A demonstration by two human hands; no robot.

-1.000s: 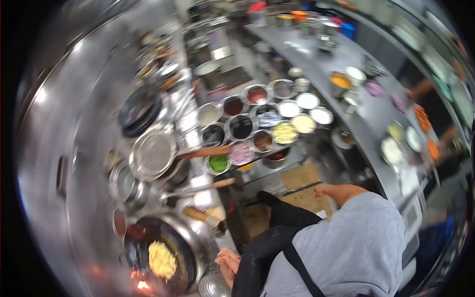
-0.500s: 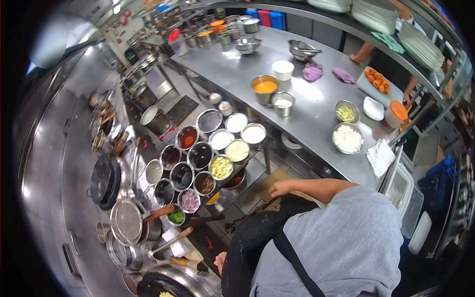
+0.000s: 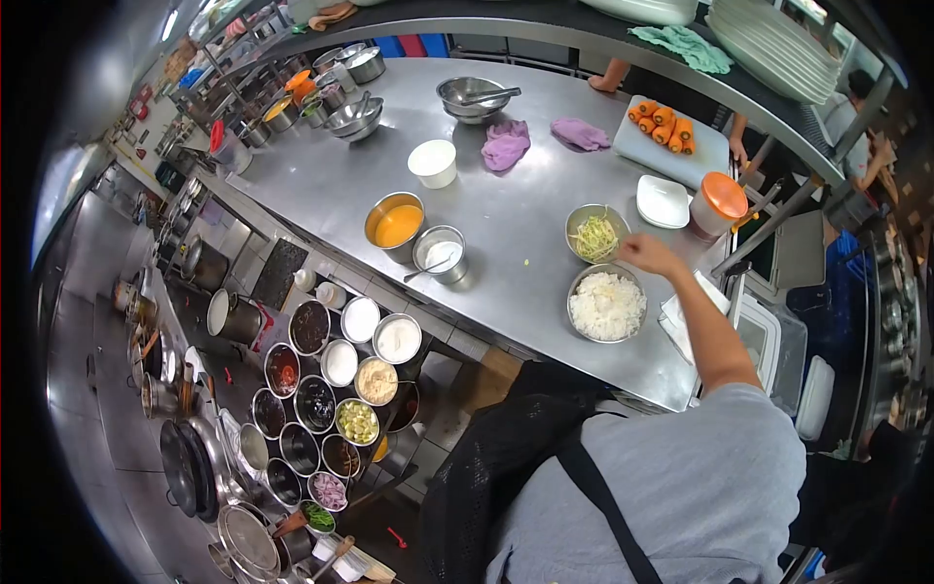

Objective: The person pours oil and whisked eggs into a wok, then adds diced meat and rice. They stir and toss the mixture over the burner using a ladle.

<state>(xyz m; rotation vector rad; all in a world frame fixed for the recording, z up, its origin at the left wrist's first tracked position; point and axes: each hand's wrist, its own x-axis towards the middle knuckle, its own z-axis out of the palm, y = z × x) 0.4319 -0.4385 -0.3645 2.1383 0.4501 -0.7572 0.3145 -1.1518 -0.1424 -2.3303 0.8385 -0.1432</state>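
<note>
My right hand (image 3: 647, 253) reaches over the counter at the rims of two metal bowls. Its fingers are curled together and point down-left; whatever they hold, if anything, is hidden. Beside the fingertips is the bowl of pale green and yellow shreds (image 3: 595, 237). Just below the hand stands the bowl of white rice (image 3: 607, 305), heaped nearly to its rim. White square dishes (image 3: 663, 201) and an orange-lidded container (image 3: 720, 200) are to the right of the bowls. My left hand is out of view.
Orange liquid (image 3: 397, 226) fills a pot on the steel counter (image 3: 506, 258), near a white tub (image 3: 432, 164). Carrots (image 3: 664, 127) lie on a white board. Several ingredient pots, including chopped onion (image 3: 328, 492), stand lower left. Another person's hand (image 3: 608, 78) rests at the far edge.
My right hand has moved from low beside my body up to the two bowls. My left hand has left the view. The camera has turned right, shifting the counter leftward.
</note>
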